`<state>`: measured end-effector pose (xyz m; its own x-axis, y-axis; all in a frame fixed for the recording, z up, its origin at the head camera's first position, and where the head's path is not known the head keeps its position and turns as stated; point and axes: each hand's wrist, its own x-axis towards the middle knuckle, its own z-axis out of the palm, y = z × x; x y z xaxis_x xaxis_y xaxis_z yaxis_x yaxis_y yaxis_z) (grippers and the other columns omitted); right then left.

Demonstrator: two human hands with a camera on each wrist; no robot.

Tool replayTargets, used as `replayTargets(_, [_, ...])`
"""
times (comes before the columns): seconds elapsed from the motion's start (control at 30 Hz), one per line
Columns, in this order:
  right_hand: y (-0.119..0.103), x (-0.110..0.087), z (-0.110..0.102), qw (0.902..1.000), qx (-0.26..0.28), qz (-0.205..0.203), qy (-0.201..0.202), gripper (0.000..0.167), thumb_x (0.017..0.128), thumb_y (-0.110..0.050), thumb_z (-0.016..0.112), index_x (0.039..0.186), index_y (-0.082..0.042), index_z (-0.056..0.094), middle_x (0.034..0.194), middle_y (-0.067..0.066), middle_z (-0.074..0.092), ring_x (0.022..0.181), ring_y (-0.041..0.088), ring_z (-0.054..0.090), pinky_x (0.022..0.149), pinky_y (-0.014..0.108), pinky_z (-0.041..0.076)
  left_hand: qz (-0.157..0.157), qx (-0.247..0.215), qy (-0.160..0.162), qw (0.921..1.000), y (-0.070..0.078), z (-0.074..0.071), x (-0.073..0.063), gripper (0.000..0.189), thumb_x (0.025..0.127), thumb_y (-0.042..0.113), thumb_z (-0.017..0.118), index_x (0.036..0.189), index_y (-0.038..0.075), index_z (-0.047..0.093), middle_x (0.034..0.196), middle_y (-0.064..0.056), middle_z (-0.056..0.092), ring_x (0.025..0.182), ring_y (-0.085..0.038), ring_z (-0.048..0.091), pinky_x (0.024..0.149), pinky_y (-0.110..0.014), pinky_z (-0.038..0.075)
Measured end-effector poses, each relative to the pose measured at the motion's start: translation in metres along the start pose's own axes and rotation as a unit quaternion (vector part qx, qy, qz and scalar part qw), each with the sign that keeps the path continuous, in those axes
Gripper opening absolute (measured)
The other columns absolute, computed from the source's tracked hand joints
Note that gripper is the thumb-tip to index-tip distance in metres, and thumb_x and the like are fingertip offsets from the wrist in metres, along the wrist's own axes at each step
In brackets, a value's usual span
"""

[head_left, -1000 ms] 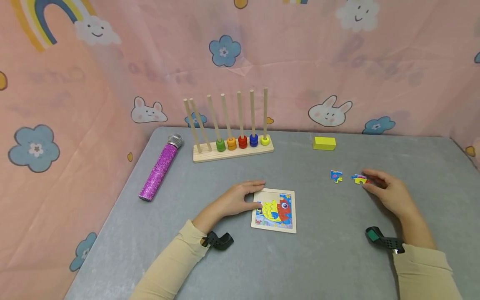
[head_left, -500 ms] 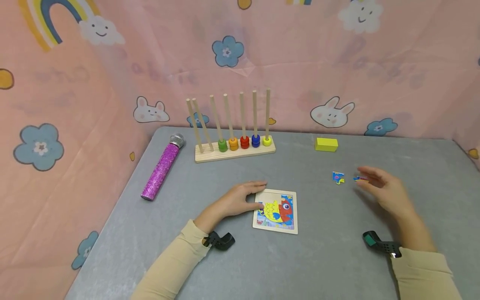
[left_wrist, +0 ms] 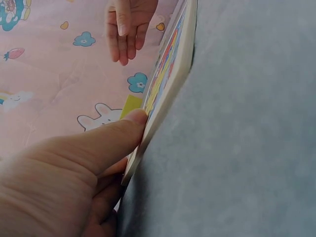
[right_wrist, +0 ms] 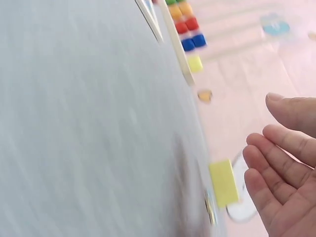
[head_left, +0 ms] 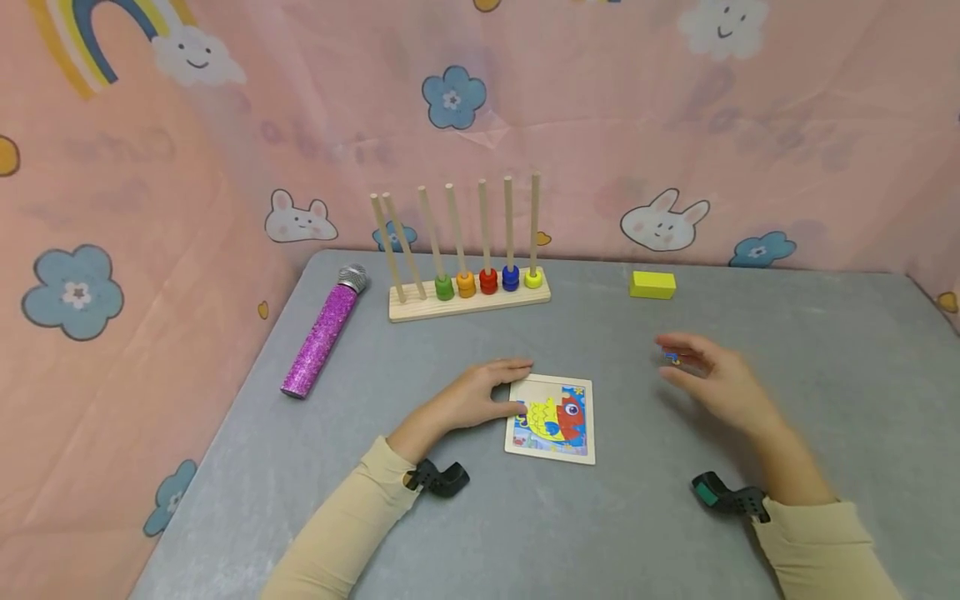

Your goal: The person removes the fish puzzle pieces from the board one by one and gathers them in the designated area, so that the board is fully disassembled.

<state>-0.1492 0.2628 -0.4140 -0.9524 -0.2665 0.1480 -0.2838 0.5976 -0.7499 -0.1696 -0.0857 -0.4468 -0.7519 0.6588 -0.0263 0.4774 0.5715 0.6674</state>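
Observation:
A square wooden fish jigsaw puzzle [head_left: 554,448] lies flat on the table, its upper left part bare wood. My left hand [head_left: 468,400] holds its upper left corner, the thumb over the left edge and the fingers by the top edge, as the left wrist view also shows the thumb [left_wrist: 118,133] on the frame. My right hand [head_left: 723,387] hovers to the right of it, fingers spread from the thumb. A blue puzzle piece [head_left: 672,359] shows between thumb and fingers, partly hidden. In the right wrist view the palm [right_wrist: 291,212] holds nothing; a piece [right_wrist: 211,207] lies on the table.
A yellow block [head_left: 652,285] sits behind my right hand. At the back stands a wooden peg rack [head_left: 468,307] with coloured rings on several pegs. To the left lies a glittery purple microphone [head_left: 322,337]. Pink printed cloth [head_left: 570,125] hangs behind the grey table [head_left: 600,533].
My right hand has moved left from the far puzzle piece to over the nearer blue one, and now hides the far piece. The left hand and the puzzle stay put.

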Motion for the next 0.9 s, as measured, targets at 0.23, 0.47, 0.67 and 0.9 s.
replayTargets(0.23, [-0.022, 0.002, 0.025, 0.9984, 0.007, 0.003, -0.057, 0.044, 0.09, -0.017, 0.066, 0.129, -0.002, 0.054, 0.128, 0.017, 0.058, 0.117, 0.033, 0.054, 0.093, 0.01, 0.042, 0.004, 0.0, -0.002, 1.0, 0.0, 0.001, 0.0, 0.061, 0.089, 0.03, 0.067, 0.142, 0.008, 0.044, 0.15, 0.0, 0.039, 0.14, -0.018, 0.032, 0.113, -0.037, 0.031])
replayTargets(0.47, [-0.034, 0.009, 0.055, 0.9937, 0.038, -0.016, -0.104, 0.043, 0.088, -0.01, 0.067, 0.127, 0.003, 0.054, 0.127, 0.019, 0.058, 0.117, 0.034, 0.055, 0.098, 0.048, 0.044, 0.005, -0.003, 0.001, 1.0, -0.001, 0.001, 0.001, 0.061, 0.089, 0.031, 0.067, 0.142, 0.009, 0.045, 0.15, 0.0, 0.039, 0.14, -0.018, 0.033, 0.113, -0.038, 0.031])
replayTargets(0.67, [-0.035, 0.015, 0.075, 0.9916, 0.042, -0.022, -0.12, 0.044, 0.086, -0.01, 0.069, 0.126, 0.003, 0.055, 0.124, 0.017, 0.06, 0.112, 0.031, 0.059, 0.096, 0.046, 0.047, 0.004, 0.0, -0.001, 1.0, -0.001, 0.0, 0.002, 0.061, 0.089, 0.032, 0.066, 0.142, 0.01, 0.045, 0.15, 0.001, 0.039, 0.14, -0.018, 0.032, 0.114, -0.038, 0.031])
replayTargets(0.9, [-0.031, 0.013, 0.083, 0.9939, 0.0, -0.055, -0.096, 0.041, 0.082, -0.013, 0.073, 0.121, -0.004, 0.061, 0.118, 0.008, 0.062, 0.104, 0.02, 0.059, 0.091, 0.03, 0.05, 0.0, -0.002, -0.005, 1.0, 0.0, -0.001, 0.002, 0.06, 0.09, 0.031, 0.066, 0.142, 0.009, 0.044, 0.15, 0.001, 0.039, 0.14, -0.018, 0.032, 0.114, -0.038, 0.03])
